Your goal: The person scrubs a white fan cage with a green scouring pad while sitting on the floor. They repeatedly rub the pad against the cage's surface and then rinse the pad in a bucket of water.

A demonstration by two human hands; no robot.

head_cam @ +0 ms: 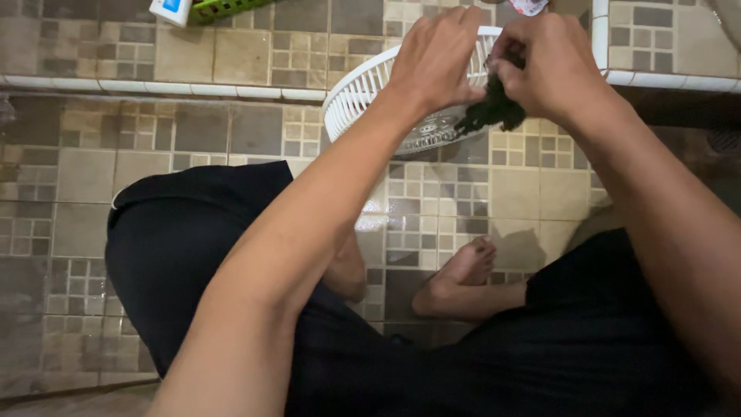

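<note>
- Upper middle of frame: white plastic fan grille (363, 96), round, slatted, propped tilted against the white tiled ledge (154, 86), lower edge toward the wet tiled floor (231, 147).
- Left hand (436, 58) lies over the grille's upper rim, fingers curled down onto the slats; grip looks closed on the rim, though the fingertips are hidden behind the hand, so not certain.
- Right hand (552, 66) at upper right of centre, fingers pinched together, clamped on a dark green scrub pad (494, 108) that hangs just below the knuckles and touches the grille.
- Handling, grille: judged light, thin, springy plastic; slats would flex or snap under hard pressing; wet, so likely slippery. Best hold is the thicker outer rim, not the fine ribs.
- Handling, scrub pad: soft, limp, crushable, soaks water; any pinch holds it, bunching gives firmer purchase.
- Person sits on the floor in black shorts (177, 247), bare foot (455, 278) at lower centre.
- Top left edge: green basket (220, 8) and a white-and-blue bottle (171, 9), well apart from the hands.
</note>
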